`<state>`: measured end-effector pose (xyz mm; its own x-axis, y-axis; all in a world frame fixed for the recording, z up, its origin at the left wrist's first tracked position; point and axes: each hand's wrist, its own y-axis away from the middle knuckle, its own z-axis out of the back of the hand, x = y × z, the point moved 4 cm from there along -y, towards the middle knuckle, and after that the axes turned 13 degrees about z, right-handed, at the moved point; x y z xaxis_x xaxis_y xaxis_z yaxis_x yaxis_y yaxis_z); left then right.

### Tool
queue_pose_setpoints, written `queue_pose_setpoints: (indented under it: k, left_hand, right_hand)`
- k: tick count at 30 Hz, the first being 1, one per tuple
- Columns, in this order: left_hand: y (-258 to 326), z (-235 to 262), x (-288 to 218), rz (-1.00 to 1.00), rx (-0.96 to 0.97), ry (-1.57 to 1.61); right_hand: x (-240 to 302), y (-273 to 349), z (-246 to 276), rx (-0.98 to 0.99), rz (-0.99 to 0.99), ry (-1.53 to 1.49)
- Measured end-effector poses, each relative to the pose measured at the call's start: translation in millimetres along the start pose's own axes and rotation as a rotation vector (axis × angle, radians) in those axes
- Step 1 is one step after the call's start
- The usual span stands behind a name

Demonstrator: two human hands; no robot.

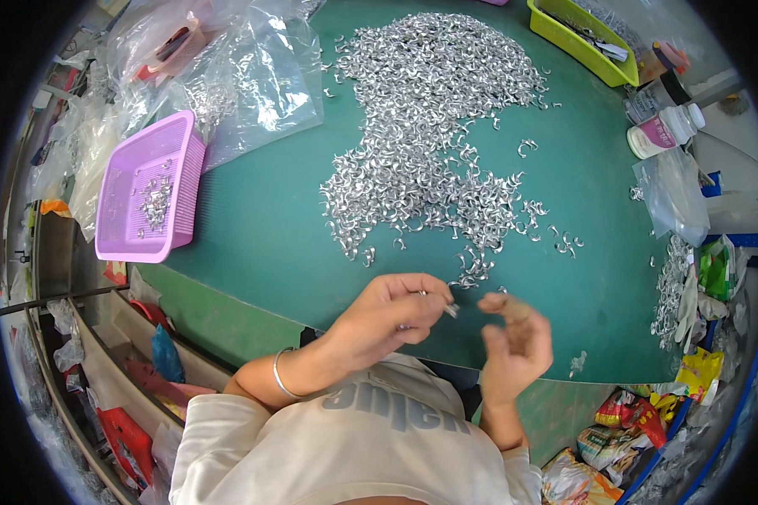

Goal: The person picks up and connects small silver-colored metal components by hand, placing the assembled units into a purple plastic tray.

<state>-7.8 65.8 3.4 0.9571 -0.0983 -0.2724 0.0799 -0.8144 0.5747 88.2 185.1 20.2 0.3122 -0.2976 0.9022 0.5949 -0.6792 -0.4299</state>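
Note:
My left hand (392, 316) is closed in a pinch just above the near edge of the green table (261, 227). Small silvery metal pieces (451, 310) stick out from its fingertips; their exact number is hard to make out. Close by on the right is my right hand (520, 349), slightly blurred, with the fingers loosely bent and the thumb apart from them. Nothing shows between them. Beyond both hands spreads a large heap of small curved silvery metal pieces (429, 84), its narrow near end reaching almost to my fingertips.
A purple plastic basket (187, 194) with some metal pieces stands at the left, beside clear plastic bags (265, 84). Far right are a yellow-green basket (577, 46) and a white bottle (653, 136). More curved pieces (670, 290) lie along the right edge.

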Motion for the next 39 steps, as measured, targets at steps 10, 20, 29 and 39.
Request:
queue_pose_setpoints:
  k: [10,20,29,39]
  left_hand:
    - [-10,23,-5,-0.16,-0.024,0.077]
    - [-10,20,-8,-0.313,-0.32,-0.397]
    - [2,-5,-15,-0.639,-0.286,-0.695]
    - [22,-21,-17,-0.765,-0.311,-0.922]
  right_hand:
    - [-34,-21,-14,0.498,0.168,0.86]
    - [-31,-21,-20,0.416,0.021,0.507]
    - [-14,-4,-18,0.195,-0.559,-0.46]
    - [-4,3,-17,0.197,-0.471,-0.544]
